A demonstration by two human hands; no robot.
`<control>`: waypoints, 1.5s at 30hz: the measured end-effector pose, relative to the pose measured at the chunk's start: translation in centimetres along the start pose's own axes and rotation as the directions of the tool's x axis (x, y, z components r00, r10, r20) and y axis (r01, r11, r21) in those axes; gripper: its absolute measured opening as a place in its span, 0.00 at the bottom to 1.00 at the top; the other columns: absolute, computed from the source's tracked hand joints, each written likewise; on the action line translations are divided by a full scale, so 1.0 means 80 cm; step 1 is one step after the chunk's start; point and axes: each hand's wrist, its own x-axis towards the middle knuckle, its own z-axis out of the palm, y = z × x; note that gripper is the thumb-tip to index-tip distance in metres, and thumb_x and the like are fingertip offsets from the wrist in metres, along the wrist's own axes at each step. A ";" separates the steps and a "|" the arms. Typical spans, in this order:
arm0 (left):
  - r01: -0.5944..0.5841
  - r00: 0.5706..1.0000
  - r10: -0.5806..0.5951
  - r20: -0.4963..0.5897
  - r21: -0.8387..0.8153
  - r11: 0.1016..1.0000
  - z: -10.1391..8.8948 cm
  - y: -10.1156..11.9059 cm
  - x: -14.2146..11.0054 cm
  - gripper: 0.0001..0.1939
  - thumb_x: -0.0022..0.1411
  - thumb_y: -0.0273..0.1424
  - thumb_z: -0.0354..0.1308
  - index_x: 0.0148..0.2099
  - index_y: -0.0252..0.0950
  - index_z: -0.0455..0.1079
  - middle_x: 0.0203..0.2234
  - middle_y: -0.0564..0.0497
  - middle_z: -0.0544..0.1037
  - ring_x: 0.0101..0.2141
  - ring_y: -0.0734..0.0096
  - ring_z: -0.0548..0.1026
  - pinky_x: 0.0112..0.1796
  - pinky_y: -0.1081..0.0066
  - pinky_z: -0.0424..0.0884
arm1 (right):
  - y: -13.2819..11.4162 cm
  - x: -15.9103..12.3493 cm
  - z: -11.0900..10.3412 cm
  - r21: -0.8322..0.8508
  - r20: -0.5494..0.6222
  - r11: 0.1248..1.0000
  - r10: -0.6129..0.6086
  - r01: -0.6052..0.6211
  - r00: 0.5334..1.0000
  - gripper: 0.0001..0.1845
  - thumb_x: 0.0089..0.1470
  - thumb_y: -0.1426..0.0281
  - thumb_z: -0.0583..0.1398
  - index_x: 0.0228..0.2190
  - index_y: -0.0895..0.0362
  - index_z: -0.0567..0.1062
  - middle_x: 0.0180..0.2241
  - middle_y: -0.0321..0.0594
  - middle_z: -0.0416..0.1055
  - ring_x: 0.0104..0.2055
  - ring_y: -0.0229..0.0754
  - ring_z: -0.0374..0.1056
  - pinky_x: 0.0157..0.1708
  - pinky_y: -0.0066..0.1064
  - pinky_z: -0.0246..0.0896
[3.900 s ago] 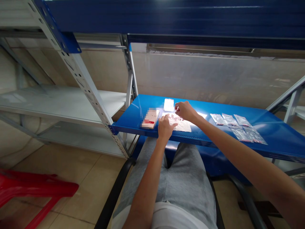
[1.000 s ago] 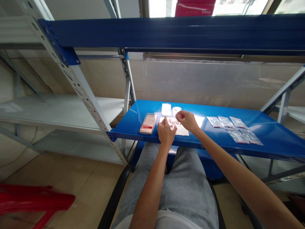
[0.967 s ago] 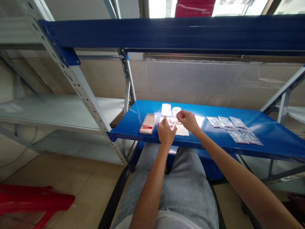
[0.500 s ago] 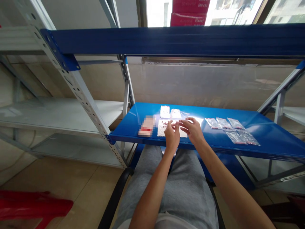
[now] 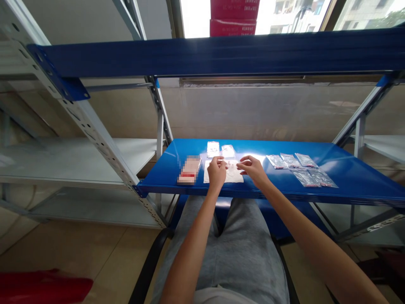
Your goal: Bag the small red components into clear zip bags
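Surface: blue steel shelf [image 5: 357, 177]; white paper sheet [image 5: 232, 177] mid-shelf, clear plastic bags [image 5: 305, 178] to its right
Hands: left hand [image 5: 217, 172], right hand [image 5: 252, 169] apart over the sheet; any grip too small to tell
Room: slotted metal rack upright [image 5: 98, 131]; tiled floor [image 5: 79, 253]

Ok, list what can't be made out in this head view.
- Printing on the flat packet: pixelated by blur.
- Middle of the white sheet: hidden by the left hand and right hand.
- Whether the hands pinch anything: too small to tell.
- Red contents of the clear plastic bags: too small to identify.
- Red boxes behind the window: cut off by the top edge.
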 end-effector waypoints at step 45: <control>-0.327 0.890 0.142 0.434 0.387 0.862 0.143 0.015 -0.030 0.19 0.67 0.25 0.51 0.58 0.29 0.71 0.50 0.33 0.78 0.53 0.53 0.76 0.55 0.59 0.69 | 0.030 -0.021 -0.122 -0.950 -0.045 0.311 -0.089 -0.015 0.995 0.24 0.58 0.78 0.56 0.55 0.66 0.72 0.41 0.53 0.79 0.46 0.51 0.74 0.46 0.33 0.61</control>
